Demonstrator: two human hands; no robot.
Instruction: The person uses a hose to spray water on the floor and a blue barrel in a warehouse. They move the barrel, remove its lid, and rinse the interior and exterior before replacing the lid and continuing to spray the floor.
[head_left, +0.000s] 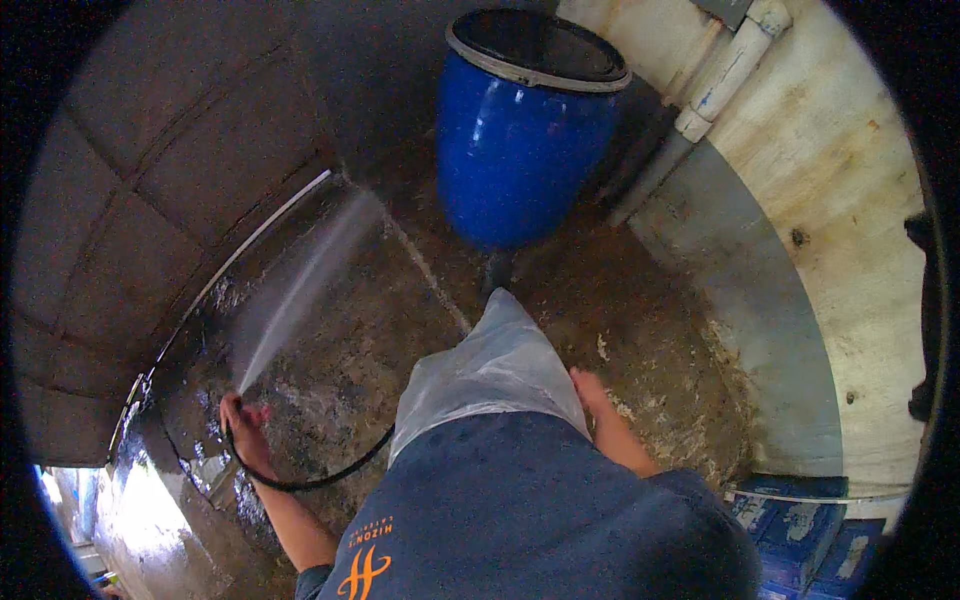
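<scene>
My left hand (246, 426) grips the end of a black hose (330, 480), which curves back behind the clear plastic apron (487, 375) at my waist. A fan of water spray (300, 289) leaves the hose end and spreads toward the floor near the foot of the dark wall. On the other side, my right hand (591, 391) hangs beside the apron's edge, partly hidden by it. Nothing shows in that hand, but its fingers are not clearly seen. The concrete floor (352, 322) around me is wet and stained.
Ahead stands a blue plastic drum (525, 142) with a black lid (540, 41) and a pale clamp ring. A pipe (727, 75) runs down the stained wall (810, 225) at right. Blue containers (795, 532) sit low at right. Dark panelled wall (172, 165) bounds the left.
</scene>
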